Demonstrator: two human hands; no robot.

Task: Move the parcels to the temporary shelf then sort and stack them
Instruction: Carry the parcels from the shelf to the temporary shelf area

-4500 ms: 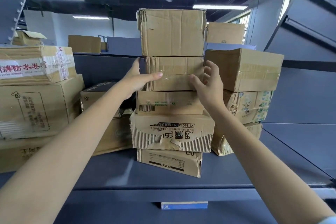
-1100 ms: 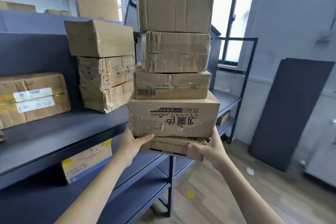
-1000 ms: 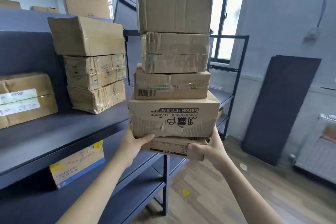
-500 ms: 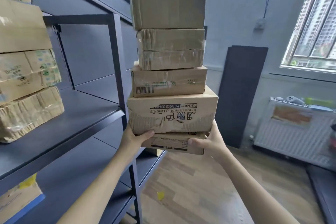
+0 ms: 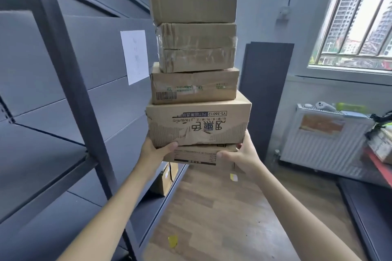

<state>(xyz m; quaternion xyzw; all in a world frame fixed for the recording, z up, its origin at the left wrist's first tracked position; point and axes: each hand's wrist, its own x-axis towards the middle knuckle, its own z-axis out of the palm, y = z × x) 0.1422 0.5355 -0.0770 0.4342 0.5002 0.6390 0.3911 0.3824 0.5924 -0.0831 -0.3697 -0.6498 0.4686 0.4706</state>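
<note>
Shelved parcels gone; both hands (image 5: 157, 150) grip stack's (image 5: 197, 82) base.

Storeroom or small parcel-sorting room. Tall dark grey metal shelving unit (image 5: 80, 99) is running along the left side, a white paper sheet with faint printed characters (image 5: 134, 56) sticking to its side panel. Stack of five brown cardboard parcels (image 5: 196, 82), taped and barcoded, is filling the centre. One more small brown carton (image 5: 165, 180) is sitting on a low shelf. Wood-pattern plank floor (image 5: 222, 207), white ribbed wall radiator (image 5: 324, 144) and barred window (image 5: 356, 12) are showing a converted ordinary room rather than a warehouse hall.
</note>
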